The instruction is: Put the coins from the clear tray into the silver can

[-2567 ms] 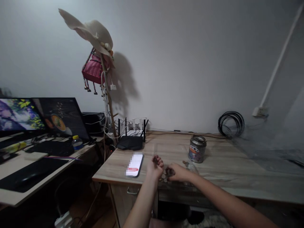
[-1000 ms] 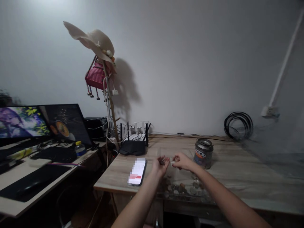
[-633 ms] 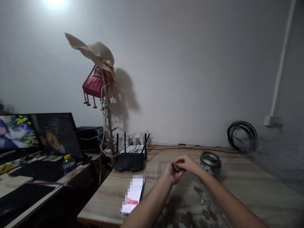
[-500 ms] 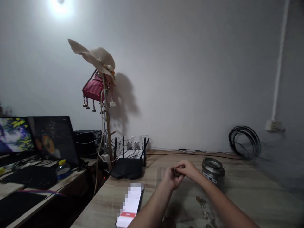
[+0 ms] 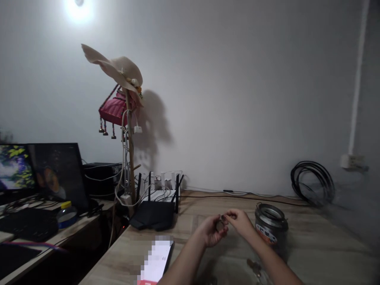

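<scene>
One apparent coin (image 5: 223, 217), perhaps singled out, is pinched by the right hand (image 5: 241, 223); the left hand (image 5: 212, 233), now uncovered, curls round another (image 5: 220, 226).

1 head-worn view, facing forward and down, wooden desk (image 5: 204, 204) near, wall (image 5: 225, 99) beyond

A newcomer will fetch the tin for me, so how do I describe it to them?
On the wood-grain desk, look just right of the person's right hand. The grey lidded tin with the printed label stands there. It is the upright cylinder, unlike the flat phone and the black router.
</scene>
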Tool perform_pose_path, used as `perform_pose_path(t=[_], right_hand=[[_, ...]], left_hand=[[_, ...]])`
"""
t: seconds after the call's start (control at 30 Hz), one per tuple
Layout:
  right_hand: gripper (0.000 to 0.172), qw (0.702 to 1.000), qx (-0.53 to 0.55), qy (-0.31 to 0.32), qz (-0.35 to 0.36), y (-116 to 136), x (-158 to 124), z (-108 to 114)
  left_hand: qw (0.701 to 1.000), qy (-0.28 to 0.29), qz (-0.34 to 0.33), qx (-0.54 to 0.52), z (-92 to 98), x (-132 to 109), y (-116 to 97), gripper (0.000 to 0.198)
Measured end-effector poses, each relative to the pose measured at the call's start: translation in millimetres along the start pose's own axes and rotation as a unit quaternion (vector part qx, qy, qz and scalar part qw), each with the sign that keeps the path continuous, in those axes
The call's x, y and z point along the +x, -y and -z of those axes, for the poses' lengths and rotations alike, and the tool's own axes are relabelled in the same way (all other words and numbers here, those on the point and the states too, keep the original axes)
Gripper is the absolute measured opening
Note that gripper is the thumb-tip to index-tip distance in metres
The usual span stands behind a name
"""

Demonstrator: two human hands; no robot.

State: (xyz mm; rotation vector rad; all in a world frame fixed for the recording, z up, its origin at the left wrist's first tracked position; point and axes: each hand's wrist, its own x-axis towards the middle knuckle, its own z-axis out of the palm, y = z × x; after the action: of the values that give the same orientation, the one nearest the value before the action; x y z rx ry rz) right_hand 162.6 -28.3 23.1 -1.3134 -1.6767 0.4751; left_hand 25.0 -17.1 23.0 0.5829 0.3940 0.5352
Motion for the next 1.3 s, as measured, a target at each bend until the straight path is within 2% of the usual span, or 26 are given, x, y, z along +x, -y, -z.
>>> perform_pose_path(t=[0.07, 0.13, 0.37, 0.5, 0.57, 0.63, 0.73, 0.8, 0.9, 0.97, 1.07, 1.17, 1.23, 1.3], right_hand=[[0.021, 1.0, 0.013, 0.007, 0.002, -0.1, -3.0, 1.0], [0.023, 1.0, 0.017, 0.006, 0.005, 0.9, -5.8, 1.7], [0.027, 0.998, 0.055, 0.016, 0.031, 8.8, -11.4, 4.0], [0.027, 0.998, 0.046, 0.047, 0.009, 9.4, -11.9, 4.5], [0.025, 1.0, -0.002, -0.004, 0.031, 13.4, -14.1, 6.6], [0.025, 0.987, -0.091, -0.102, 0.087, 22.5, -18.4, 14.4], [0.026, 0.928, -0.254, -0.233, 0.142, 41.1, -26.9, 41.6], [0.025, 0.885, -0.351, -0.287, 0.107, 48.6, -31.7, 66.9], [0.023, 0.848, -0.434, -0.303, -0.027, 42.9, -35.0, 102.2], [0.021, 0.853, -0.441, -0.263, -0.095, 30.9, -35.0, 117.7], [0.02, 0.87, -0.427, -0.21, -0.128, 16.0, -34.4, 127.4], [0.021, 0.861, -0.437, -0.24, -0.102, 18.1, -33.9, 124.1], [0.025, 0.85, -0.431, -0.303, -0.025, 27.6, -33.0, 113.9], [0.028, 0.857, -0.382, -0.341, 0.067, 37.8, -31.5, 95.5]], left_hand=[[0.998, -0.001, 0.054, 0.044, -0.6, -2.7, -0.7, 0.023], [0.995, 0.0, 0.074, 0.067, -0.5, -5.4, -2.1, 0.027], [0.997, -0.027, 0.028, 0.072, -0.1, -9.0, -1.8, 0.021], [0.996, -0.035, -0.001, 0.083, 0.2, -8.5, -0.1, 0.024], [0.996, -0.026, 0.007, 0.089, 0.1, -9.1, -0.6, 0.027], [0.996, -0.031, 0.014, 0.087, 0.2, -9.5, -1.7, 0.027], [0.995, -0.059, 0.006, 0.085, 0.9, -8.8, -2.8, 0.016], [0.992, -0.075, -0.011, 0.099, 1.3, -7.7, -2.2, 0.012], [0.988, -0.089, -0.03, 0.126, 0.8, -6.8, 0.0, 0.015], [0.985, -0.092, -0.041, 0.143, 0.0, -7.0, 1.5, 0.015], [0.976, -0.104, -0.065, 0.178, -0.8, -7.7, 2.3, 0.008], [0.968, -0.097, -0.076, 0.216, -0.3, -8.3, 2.0, 0.006], [0.965, -0.082, -0.072, 0.239, 0.0, -9.1, 2.1, 0.009], [0.961, -0.072, -0.069, 0.26, -0.3, -10.1, 2.6, 0.012]])
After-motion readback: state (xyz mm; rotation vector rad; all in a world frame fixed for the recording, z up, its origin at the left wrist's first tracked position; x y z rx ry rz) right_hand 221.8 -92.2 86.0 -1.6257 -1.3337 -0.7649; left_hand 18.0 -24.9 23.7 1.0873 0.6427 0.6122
